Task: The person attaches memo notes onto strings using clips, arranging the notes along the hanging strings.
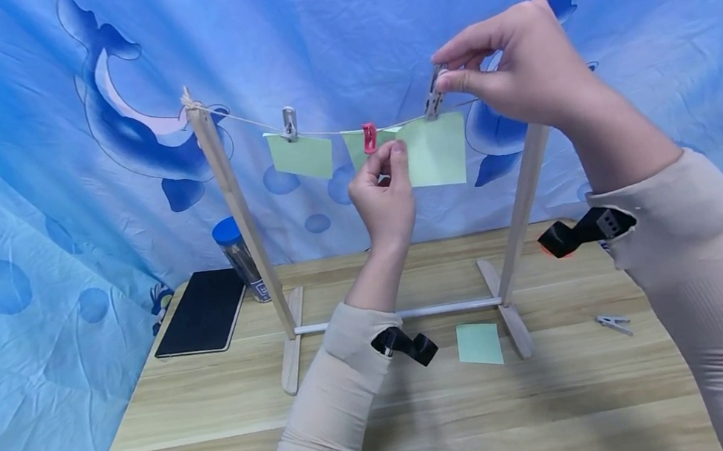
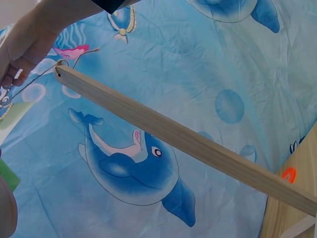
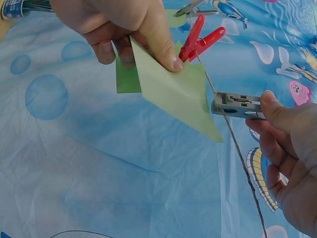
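In the head view my left hand [image 1: 387,204] pinches a pale green paper note [image 1: 437,154] by its left edge, just under the string [image 1: 244,120]. My right hand [image 1: 527,61] pinches a grey clothespin [image 1: 434,94] between thumb and fingers. In the right wrist view that clothespin [image 3: 237,105] reaches across the string to the note's [image 3: 173,94] upper edge; whether it bites the paper I cannot tell. Beside my left fingers, a red clothespin [image 1: 369,138] holds another green note, partly covered by that hand. Further left, a grey clothespin [image 1: 290,123] holds a green note [image 1: 303,158] on the string.
Wooden posts [image 1: 240,217] carry the string, joined below by a white rod [image 1: 445,309]. On the table [image 1: 225,434] lie a green note [image 1: 479,344] and a grey clothespin [image 1: 614,324]. A black notebook [image 1: 200,311] and a blue-lidded container [image 1: 237,251] are at left. A blue dolphin-print curtain [image 1: 346,34] hangs behind.
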### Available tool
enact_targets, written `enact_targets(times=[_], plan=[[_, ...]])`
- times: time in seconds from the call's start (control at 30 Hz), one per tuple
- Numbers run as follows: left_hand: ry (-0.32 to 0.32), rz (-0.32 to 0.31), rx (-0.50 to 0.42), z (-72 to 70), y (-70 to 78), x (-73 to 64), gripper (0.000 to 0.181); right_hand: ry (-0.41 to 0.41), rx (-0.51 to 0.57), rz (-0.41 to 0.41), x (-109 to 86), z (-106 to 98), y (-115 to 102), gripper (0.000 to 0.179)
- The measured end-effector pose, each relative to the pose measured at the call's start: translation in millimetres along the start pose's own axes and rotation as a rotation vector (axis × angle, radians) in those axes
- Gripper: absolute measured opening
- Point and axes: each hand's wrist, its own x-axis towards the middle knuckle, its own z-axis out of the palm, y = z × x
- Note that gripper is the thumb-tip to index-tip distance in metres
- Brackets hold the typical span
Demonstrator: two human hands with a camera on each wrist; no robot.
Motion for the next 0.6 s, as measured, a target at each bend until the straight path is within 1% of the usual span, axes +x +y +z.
enact_targets(times=[0.23, 0.43, 0.6], plan=[[-0.005, -0.020, -0.020, -0.4, -1.2, -1.0, 0.020, 0.000, -0.011, -0.022, 1.2, 2.0, -1.9, 0.017], [-0.008, -0.028, -0.036, -0.4, 1.5, -1.8, 0.021, -0.006, -0.023, -0.028, 2.0, 2.9, -2.4, 0.016], [-0.013, -0.027, -0.043, -0.7, 3.7, -1.5, 0.022, -0.012, -0.036, -0.014, 0.4, 2.4, -1.7, 0.016]])
